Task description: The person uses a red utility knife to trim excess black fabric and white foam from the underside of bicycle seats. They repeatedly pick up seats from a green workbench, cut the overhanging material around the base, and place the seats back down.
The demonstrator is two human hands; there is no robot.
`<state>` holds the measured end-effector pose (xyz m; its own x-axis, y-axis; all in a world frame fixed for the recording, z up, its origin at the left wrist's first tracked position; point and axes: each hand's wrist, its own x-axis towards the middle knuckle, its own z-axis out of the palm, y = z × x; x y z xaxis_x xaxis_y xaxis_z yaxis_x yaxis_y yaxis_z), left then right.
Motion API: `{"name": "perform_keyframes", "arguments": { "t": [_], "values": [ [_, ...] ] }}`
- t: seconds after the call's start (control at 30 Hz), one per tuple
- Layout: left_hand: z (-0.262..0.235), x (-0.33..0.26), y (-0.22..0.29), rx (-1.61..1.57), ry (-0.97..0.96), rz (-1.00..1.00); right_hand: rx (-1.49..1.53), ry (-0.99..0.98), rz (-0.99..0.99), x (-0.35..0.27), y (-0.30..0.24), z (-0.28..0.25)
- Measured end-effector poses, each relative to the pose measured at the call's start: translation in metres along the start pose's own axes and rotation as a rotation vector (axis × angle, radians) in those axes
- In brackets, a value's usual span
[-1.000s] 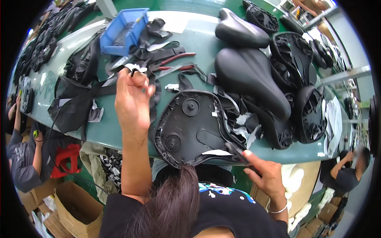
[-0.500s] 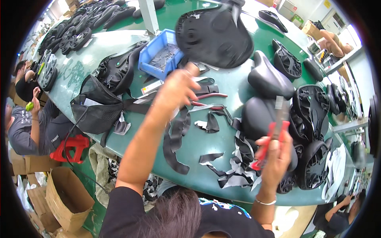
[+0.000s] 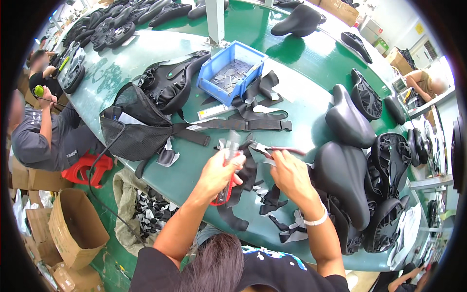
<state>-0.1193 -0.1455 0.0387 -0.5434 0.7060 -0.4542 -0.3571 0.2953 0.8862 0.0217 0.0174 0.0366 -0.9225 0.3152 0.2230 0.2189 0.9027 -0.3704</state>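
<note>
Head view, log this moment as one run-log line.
left hand: grips red-handled tool | right hand: at pliers | black offcuts beneath | green table | blue bin behind | bike saddles right

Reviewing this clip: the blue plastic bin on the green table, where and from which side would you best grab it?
Probably by the rim of the blue bin on its near long wall, coming from the person's side. It sits upright and open-topped with grey pieces inside; that wall faces both hands, though black offcuts crowd its right end and a saddle cover its left.

brown cardboard boxes [image 3: 73, 226] on floor lower left; more brown boxes [image 3: 340, 9] top right; white label strip [image 3: 214, 112] on desk.
</note>
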Motion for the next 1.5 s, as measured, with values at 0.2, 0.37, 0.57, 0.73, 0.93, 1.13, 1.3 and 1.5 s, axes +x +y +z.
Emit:
{"name": "perform_keyframes", "arguments": {
  "t": [0.2, 0.37, 0.57, 0.73, 0.93, 1.13, 1.3, 1.5],
  "values": [
    [0.022, -0.023, -0.007, -0.254, -0.34, 0.143, 0.681, 0.152, 0.231, -0.051, -0.027, -0.052],
    [0.05, -0.041, 0.003, -0.326, -0.688, -0.009, 1.492, 0.289, 0.497, -0.084, -0.039, -0.031],
    [0.022, -0.05, 0.001, -0.039, -0.596, 0.083, 0.297, 0.083, 0.25, -0.083, -0.059, -0.062],
    [0.018, -0.055, 0.001, 0.069, -0.564, 0.083, 0.278, 0.013, 0.265, -0.083, -0.067, -0.062],
    [0.014, -0.054, -0.003, 0.06, -0.551, 0.134, 0.213, -0.046, 0.207, -0.084, -0.067, -0.062],
    [0.01, -0.051, -0.004, 0.07, -0.541, 0.133, 0.168, -0.055, 0.152, -0.077, -0.072, -0.06],
    [0.005, -0.048, 0.001, 0.08, -0.557, 0.085, 0.188, -0.153, 0.247, -0.069, -0.075, -0.06],
    [-0.017, -0.028, 0.003, -0.051, -0.644, -0.037, 1.265, -0.478, 0.607, -0.054, -0.054, -0.047]
  ]
}}
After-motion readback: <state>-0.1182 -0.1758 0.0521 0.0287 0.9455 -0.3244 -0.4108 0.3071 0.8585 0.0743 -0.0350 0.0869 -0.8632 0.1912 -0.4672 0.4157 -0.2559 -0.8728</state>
